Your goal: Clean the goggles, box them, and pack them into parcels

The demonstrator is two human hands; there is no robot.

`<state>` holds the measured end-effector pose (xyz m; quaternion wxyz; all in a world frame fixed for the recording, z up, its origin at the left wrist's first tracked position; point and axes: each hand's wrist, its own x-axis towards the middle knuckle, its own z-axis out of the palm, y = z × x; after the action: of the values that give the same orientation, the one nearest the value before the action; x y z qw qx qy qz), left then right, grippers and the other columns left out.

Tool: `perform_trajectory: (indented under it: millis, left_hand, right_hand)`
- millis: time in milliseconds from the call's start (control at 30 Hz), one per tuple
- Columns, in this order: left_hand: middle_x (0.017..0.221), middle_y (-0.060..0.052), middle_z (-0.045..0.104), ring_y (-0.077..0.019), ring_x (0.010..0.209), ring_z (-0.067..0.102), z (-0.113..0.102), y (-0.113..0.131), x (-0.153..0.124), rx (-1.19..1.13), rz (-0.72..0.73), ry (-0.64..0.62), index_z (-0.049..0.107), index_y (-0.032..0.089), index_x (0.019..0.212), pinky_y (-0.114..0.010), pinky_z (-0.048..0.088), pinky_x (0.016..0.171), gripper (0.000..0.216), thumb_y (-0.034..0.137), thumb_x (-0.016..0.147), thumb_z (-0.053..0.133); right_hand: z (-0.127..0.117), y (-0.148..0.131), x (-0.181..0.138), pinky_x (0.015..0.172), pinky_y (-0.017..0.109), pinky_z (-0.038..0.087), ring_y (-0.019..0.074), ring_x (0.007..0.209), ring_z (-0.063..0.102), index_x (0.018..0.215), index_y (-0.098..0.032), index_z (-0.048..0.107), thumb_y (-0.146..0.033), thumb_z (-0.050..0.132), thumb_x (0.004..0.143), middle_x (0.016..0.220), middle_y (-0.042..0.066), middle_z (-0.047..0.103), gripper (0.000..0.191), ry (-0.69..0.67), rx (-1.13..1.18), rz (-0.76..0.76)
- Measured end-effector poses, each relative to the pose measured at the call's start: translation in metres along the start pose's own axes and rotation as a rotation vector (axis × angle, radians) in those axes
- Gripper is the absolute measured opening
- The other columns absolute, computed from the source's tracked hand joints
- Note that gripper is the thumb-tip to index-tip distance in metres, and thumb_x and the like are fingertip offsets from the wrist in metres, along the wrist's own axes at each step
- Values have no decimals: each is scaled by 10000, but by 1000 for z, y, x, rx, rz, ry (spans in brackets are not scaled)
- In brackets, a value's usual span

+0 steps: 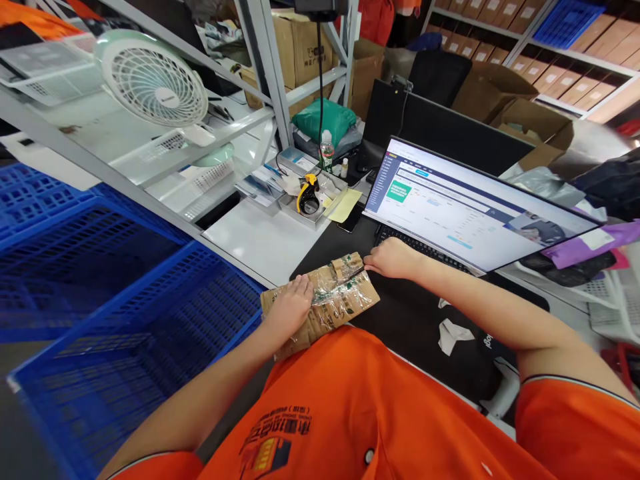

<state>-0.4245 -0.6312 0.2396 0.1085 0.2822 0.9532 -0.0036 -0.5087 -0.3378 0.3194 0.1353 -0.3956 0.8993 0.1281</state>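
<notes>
A flat brown cardboard package [345,303], wrapped in clear tape with green print, lies tilted at the near edge of the dark desk mat, close to my body. My left hand [293,303] lies across its left part, fingers together and reaching its upper edge, holding it. At the package's upper right corner, my right hand [390,259] is closed in a pinch. From its fingers a thin dark strip or tool runs along the taped seam; its kind is too small to make out.
A lit monitor [475,200] and keyboard [435,250] stand beyond my right hand. A tray [320,217] holds a yellow-and-black tape dispenser [309,197]. Paper scraps [454,335] lie on the desk mat. Blue crates [135,347] stand at left, below a fan [155,83].
</notes>
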Motion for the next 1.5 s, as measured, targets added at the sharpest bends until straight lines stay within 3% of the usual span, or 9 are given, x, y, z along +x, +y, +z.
perform_trajectory:
  millis: [400,600,700,800,900,1000,1167,1367,1500]
  left_hand:
    - [1508,-223,486,-319,1425,450,-3,-3,14,-5,73,30,526,39,1424,-445,386,1186,580,21,860,393]
    - [1605,-177,365,-308,1496,335,-4,-15,16,-155,33,34,245,136,1581,-493,332,1216,804,49,819,483]
    - [1622,-239,285,-403,1516,245,-11,1,18,-185,-36,70,257,105,1559,-621,270,1203,774,175,851,564]
    - [1574,-223,366,-389,1487,313,-16,42,30,-215,20,207,337,131,1511,-593,266,1212,679,333,910,582]
    - [1459,-248,468,-417,1369,443,-16,85,49,-194,40,185,383,96,1458,-551,366,1155,874,464,767,771]
    - [1347,-286,512,-444,1260,501,-12,106,65,-95,-40,137,414,28,1387,-545,439,1063,938,378,646,869]
    - [1203,-209,549,-408,1141,529,-8,97,72,-69,42,123,483,81,1230,-546,478,995,745,315,613,830]
    - [1271,-173,506,-397,1241,452,-2,87,52,-182,258,61,446,153,1245,-578,394,1119,769,185,551,775]
    - [1285,-163,500,-397,1259,434,2,89,41,-224,274,23,433,178,1265,-606,375,1135,769,145,559,735]
  right_hand:
    - [22,17,-48,611,292,267,215,766,679,997,-180,703,-433,352,1050,869,111,730,436,-35,-8,186]
    - [67,8,-85,615,296,301,243,807,700,980,-174,705,-441,354,1049,904,121,741,446,-46,100,442]
    - [101,-1,-102,644,296,344,239,845,701,984,-207,713,-449,364,1047,942,95,755,429,-21,269,622]
    - [132,-18,-109,686,283,383,213,924,687,1079,-257,698,-427,347,1056,1040,51,749,391,126,487,731]
    - [154,-34,-105,742,281,403,198,970,661,1183,-257,664,-374,375,1055,1082,51,720,336,252,594,655]
    - [166,-37,-101,796,302,386,207,985,630,1226,-236,642,-327,444,1040,1071,67,693,287,316,596,528]
    - [170,-20,-100,813,329,321,210,953,575,1219,-239,650,-322,522,1016,1040,75,658,254,415,517,319]
    - [163,-9,-95,798,344,268,190,870,523,1138,-267,681,-391,520,1016,985,45,644,237,546,389,10]
    - [169,5,-86,800,344,258,190,869,507,1119,-260,698,-399,509,1020,979,49,641,255,609,339,-37]
